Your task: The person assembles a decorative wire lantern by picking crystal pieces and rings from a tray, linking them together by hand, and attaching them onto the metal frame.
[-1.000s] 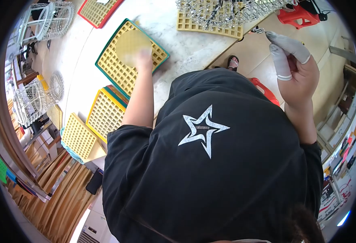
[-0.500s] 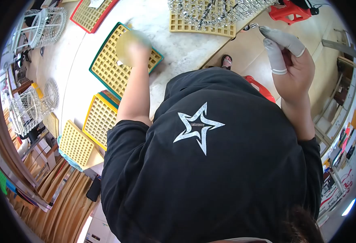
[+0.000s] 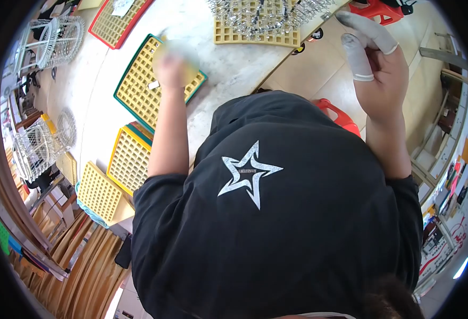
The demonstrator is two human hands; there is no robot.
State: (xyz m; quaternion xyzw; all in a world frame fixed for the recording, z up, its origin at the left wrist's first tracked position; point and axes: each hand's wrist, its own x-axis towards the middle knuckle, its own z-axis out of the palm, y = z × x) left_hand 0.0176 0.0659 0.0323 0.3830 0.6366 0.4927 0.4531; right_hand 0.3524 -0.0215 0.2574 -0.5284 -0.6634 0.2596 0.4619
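My left hand [image 3: 173, 68] is over the yellow gridded tray with the green rim [image 3: 138, 98]. A blur covers its fingers, so what they hold is hidden. A small white piece [image 3: 153, 85] lies on that tray beside the hand. My right hand [image 3: 380, 72], with white covers on its fingers, one darkened at the tip, is raised past the table edge. At its fingertips shows a small silver piece [image 3: 326, 15], seemingly pinched; its kind is unclear. Nearby, silvery beaded wire strands [image 3: 266, 16] lie on another yellow gridded tray [image 3: 228, 37].
A red-rimmed tray [image 3: 98, 26] with paper on it lies at upper left. Yellow-rimmed [image 3: 113, 159] and plain yellow trays [image 3: 98, 191] are at lower left. Wire-frame racks [image 3: 37, 141] stand beyond the white table [image 3: 98, 95]. Red containers [image 3: 337, 116] are on the floor at right.
My right hand has moved upward with the small silver piece at its fingertips. My left hand has shifted slightly left, uncovering more of the green-rimmed tray's white piece. The view has shifted a little.
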